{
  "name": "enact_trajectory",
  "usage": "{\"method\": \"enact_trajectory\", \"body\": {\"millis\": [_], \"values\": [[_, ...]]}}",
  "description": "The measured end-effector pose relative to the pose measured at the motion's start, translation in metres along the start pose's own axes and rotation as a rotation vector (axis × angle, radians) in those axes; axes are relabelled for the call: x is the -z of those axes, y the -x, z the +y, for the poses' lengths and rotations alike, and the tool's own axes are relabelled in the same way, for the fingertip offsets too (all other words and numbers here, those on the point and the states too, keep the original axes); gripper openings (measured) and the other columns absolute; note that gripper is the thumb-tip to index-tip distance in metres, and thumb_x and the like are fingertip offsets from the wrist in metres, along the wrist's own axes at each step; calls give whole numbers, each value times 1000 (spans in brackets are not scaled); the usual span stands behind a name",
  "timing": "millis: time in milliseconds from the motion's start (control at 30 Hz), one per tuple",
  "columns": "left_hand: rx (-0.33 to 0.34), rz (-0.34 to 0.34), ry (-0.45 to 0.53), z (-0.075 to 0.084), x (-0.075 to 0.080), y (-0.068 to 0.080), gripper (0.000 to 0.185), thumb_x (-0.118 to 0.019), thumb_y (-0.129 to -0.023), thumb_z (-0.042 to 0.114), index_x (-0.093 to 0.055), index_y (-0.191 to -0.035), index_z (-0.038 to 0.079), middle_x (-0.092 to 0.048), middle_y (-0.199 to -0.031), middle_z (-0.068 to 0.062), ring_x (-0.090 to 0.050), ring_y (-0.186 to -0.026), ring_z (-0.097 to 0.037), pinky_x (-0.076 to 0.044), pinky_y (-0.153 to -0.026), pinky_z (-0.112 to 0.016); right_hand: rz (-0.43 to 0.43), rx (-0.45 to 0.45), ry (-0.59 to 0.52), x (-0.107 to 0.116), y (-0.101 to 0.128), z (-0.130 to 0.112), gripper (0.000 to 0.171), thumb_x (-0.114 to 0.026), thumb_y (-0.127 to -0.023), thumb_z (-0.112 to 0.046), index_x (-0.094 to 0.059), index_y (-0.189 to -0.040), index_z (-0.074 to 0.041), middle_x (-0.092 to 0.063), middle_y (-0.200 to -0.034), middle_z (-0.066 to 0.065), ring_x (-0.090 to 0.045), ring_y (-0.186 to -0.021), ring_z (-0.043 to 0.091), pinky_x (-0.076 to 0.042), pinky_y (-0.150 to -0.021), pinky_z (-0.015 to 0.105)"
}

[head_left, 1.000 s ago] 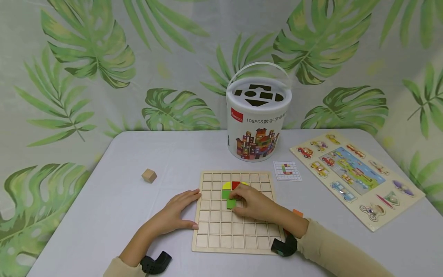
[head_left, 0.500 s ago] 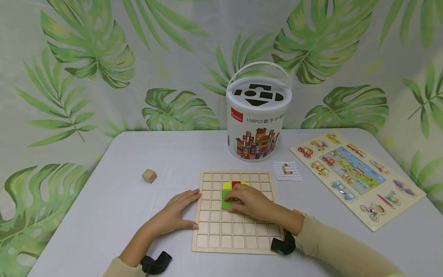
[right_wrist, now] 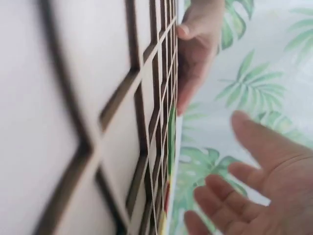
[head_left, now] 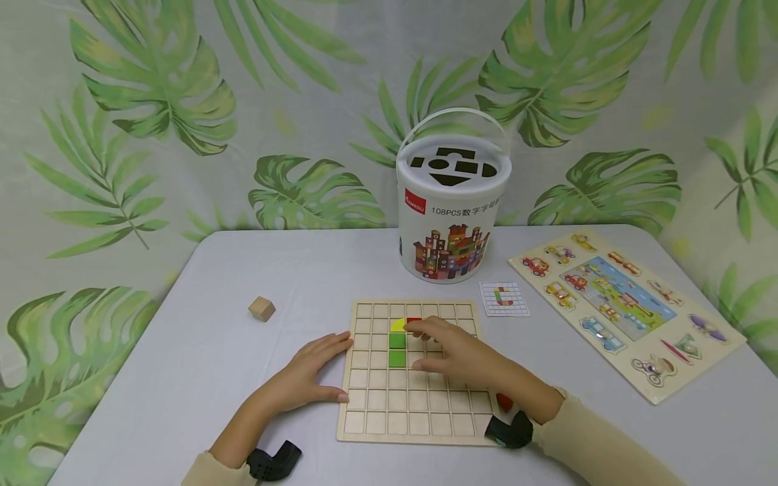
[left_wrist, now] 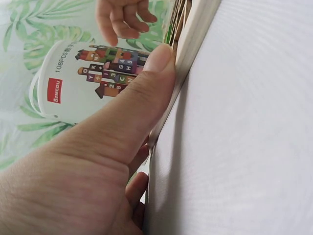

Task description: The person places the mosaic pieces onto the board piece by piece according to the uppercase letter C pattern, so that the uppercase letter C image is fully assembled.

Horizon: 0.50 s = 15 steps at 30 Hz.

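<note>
The left hand, fingers flat, braced the grid board against sliding while the right hand hovered wide and empty beside the green tiles.

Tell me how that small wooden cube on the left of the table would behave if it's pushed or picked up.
The wooden cube has flat faces and sits squarely on the table, so it would probably slide, not roll or tip. It looks like solid plain wood: likely stiff, and light. Its small, squared sides should be easy to pinch, though the smooth tablecloth may let it skid.
</note>
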State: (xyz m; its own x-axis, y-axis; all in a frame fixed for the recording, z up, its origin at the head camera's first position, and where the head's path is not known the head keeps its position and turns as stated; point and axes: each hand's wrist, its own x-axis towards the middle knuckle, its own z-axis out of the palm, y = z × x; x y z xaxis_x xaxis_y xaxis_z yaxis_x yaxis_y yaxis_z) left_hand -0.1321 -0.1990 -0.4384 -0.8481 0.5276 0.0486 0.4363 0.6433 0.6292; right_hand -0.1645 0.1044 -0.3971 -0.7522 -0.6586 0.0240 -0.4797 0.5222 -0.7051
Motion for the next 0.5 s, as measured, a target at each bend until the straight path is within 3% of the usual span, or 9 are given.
{"method": "enact_trajectory", "body": {"millis": [200, 500], "values": [[0, 5, 2, 1, 0, 0, 88, -69, -67, 53, -37, -138, 12, -27, -145, 1, -19, -132, -26, -15, -103, -52, 102, -3, 23, 21, 30, -1, 61, -68, -80, -27, -41, -134, -16, -46, -128, 0, -46, -112, 19, -42, -89, 43], [-11, 6, -3, 0, -1, -1, 88, -69, -67, 53, -37, -138, 12, -27, -145, 0, -19, -132, -27, -15, -103, -51, 134, -35, 110, 37, 84, 20, 58, -71, -77, -23, -47, -128, -9, -47, -127, 6, -49, -109, 27, -47, -82, 41]]}}
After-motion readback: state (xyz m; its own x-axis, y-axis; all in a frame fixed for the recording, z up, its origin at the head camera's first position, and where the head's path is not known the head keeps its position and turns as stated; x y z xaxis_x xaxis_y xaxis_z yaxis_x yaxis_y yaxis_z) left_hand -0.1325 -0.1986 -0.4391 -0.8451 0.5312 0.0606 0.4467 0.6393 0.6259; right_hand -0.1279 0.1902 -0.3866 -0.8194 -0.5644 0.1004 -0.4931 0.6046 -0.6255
